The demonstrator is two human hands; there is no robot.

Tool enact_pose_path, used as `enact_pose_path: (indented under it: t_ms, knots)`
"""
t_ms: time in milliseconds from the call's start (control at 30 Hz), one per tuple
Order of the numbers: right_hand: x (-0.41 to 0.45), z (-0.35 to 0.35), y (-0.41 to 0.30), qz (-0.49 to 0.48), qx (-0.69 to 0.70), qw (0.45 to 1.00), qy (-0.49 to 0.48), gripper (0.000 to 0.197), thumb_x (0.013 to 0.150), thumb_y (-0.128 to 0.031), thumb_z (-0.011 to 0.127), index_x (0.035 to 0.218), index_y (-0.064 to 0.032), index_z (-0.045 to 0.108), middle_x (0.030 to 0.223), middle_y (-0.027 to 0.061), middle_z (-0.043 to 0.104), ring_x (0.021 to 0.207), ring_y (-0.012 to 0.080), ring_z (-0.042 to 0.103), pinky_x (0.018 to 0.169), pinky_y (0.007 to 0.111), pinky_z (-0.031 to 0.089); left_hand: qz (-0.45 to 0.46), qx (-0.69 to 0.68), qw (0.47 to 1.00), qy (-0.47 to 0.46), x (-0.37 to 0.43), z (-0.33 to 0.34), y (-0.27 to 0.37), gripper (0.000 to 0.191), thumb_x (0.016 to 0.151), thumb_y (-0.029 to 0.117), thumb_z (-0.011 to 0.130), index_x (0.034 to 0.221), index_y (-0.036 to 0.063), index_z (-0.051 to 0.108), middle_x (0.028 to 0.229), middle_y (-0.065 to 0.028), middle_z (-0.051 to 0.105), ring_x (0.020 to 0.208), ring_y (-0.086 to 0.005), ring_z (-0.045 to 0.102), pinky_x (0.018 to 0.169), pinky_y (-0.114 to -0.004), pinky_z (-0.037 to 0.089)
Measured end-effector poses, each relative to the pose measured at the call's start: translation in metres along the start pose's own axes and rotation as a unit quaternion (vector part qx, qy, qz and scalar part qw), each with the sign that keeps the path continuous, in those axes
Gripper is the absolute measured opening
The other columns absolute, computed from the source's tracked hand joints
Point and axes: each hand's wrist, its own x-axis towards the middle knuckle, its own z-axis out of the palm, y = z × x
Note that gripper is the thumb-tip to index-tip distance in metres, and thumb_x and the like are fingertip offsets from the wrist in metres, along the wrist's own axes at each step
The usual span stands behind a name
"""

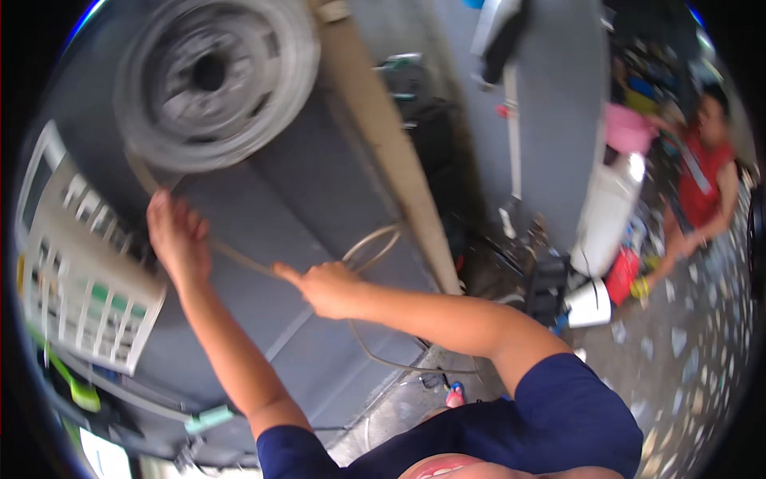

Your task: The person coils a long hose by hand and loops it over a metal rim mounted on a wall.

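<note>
A pale beige hose (242, 258) runs from the lower edge of a grey steel wheel rim (287, 78) on a grey panel (287, 209). My left hand (179, 233), blurred, is closed around the hose just below the rim. Farther along, my right hand (335, 290) grips it with the index finger stretched along the hose. Past that hand a loose loop of hose (374, 244) stands out. Another length (395, 364) hangs in a curve lower down.
A white slatted plastic basket (90, 299) is left of my left hand. A light brown post (389, 132) borders the panel. To the right, a person in red (706, 167) is beside a pink basin (629, 129), a white cylinder (607, 215) and a white container (589, 304).
</note>
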Motion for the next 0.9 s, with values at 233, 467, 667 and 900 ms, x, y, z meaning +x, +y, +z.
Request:
enact_pose_path:
  t_ms: [233,467,667,900]
  knots:
    - [-0.084,0.029,0.032,0.116,-0.049,0.992,0.031,0.068,0.077,-0.008,0.067,0.142,-0.0054,0.046,0.083,0.0144,0.072,0.079,0.0355,0.071,0.067,0.048,0.056,0.125,0.164,0.967,0.148,0.036,-0.042,-0.06,0.028,0.104,0.029,0.053,0.119,0.0054,0.053,0.071,-0.002,0.048,0.053,-0.0086,0.037,0.041,-0.025,0.028]
    - [-0.207,-0.023,0.106,0.284,0.168,0.936,-0.125,0.024,0.088,-0.01,0.054,0.106,-0.0038,0.067,0.081,0.0116,0.071,0.075,0.0233,0.07,0.066,0.038,0.054,0.225,0.307,0.91,0.166,0.075,-0.089,-0.1,0.029,0.103,0.027,0.053,0.114,0.0038,0.067,0.092,-0.0089,0.065,0.07,-0.0162,0.058,0.054,-0.028,0.047]
    - [-0.276,0.064,0.087,0.348,0.436,0.827,0.066,0.018,0.099,-0.022,0.061,0.1,-0.0046,0.066,0.082,0.0015,0.067,0.072,0.008,0.061,0.06,0.026,0.05,0.109,0.236,0.963,0.066,-0.017,-0.013,-0.08,0.041,0.104,0.036,0.043,0.115,0.0019,0.063,0.082,-0.009,0.061,0.061,-0.0178,0.057,0.052,-0.03,0.05]
    - [-0.229,0.227,0.032,0.369,0.477,0.79,0.115,0.081,0.084,-0.04,0.079,0.148,-0.0081,0.041,0.14,0.0179,0.054,0.132,0.0281,0.049,0.109,0.037,0.041,-0.204,-0.064,0.972,0.095,-0.159,0.006,-0.138,0.052,0.103,0.059,0.034,0.088,0.0099,0.044,0.06,0.0021,0.029,0.048,-0.01,0.024,0.039,-0.026,0.022]
